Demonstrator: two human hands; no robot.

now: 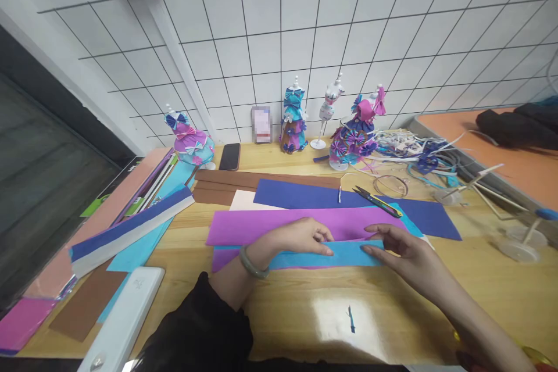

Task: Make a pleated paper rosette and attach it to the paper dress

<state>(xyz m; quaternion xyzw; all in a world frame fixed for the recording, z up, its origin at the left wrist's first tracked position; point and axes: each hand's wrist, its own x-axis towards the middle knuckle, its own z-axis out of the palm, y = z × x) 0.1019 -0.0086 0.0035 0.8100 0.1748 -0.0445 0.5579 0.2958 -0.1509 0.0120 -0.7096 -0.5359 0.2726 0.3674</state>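
Note:
A long light-blue strip [340,255] lies over a wider purple strip [261,225] on the wooden table. My left hand [303,238], with a bangle at the wrist, rests on the blue strip, its fingers curled and slightly apart. To the right, my right hand [394,247] has thumb and forefinger at the right end of the blue strip, seemingly pinching its edge. Behind the purple strip lies a dark-blue sheet [300,194]. Black-handled scissors [378,202] lie across the sheets, near my right hand.
Small dress forms [294,116] in paper dresses stand along the tiled wall. A phone [229,157] lies near them. Coloured strips [131,232] and a white tool [124,319] are on the left. Tangled ribbons [405,148] and round stands [518,244] occupy the right.

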